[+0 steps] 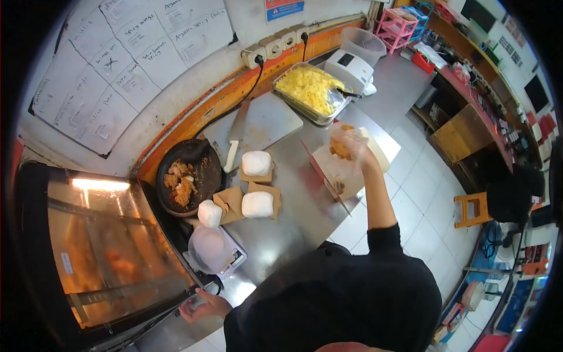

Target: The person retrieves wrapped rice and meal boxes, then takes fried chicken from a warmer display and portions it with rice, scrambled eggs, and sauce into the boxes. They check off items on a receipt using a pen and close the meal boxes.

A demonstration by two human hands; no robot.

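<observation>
My right hand (pixel 350 144), in a clear plastic glove, is closed on a piece of fried chicken (pixel 339 149). It is over an open paper food box (pixel 324 164) with raised flaps, near the counter's right edge. Something small and brownish lies in the box's near corner, too blurred to name. My left hand (pixel 206 306) is low at the left, by the lower corner of a lit glass food warmer (pixel 120 246). Its thumb and fingers are apart, the thumb close to the warmer's edge; part of the fingers is unclear.
A black stone mortar (pixel 202 186) holds broken fried chicken. Wrapped white rice portions (pixel 257 204) sit on brown paper beside a scale (pixel 237 256) bearing a clear bowl. Behind are a knife (pixel 237 132) on a cutting board (pixel 275 120) and a tray of yellow shredded food (pixel 308 88).
</observation>
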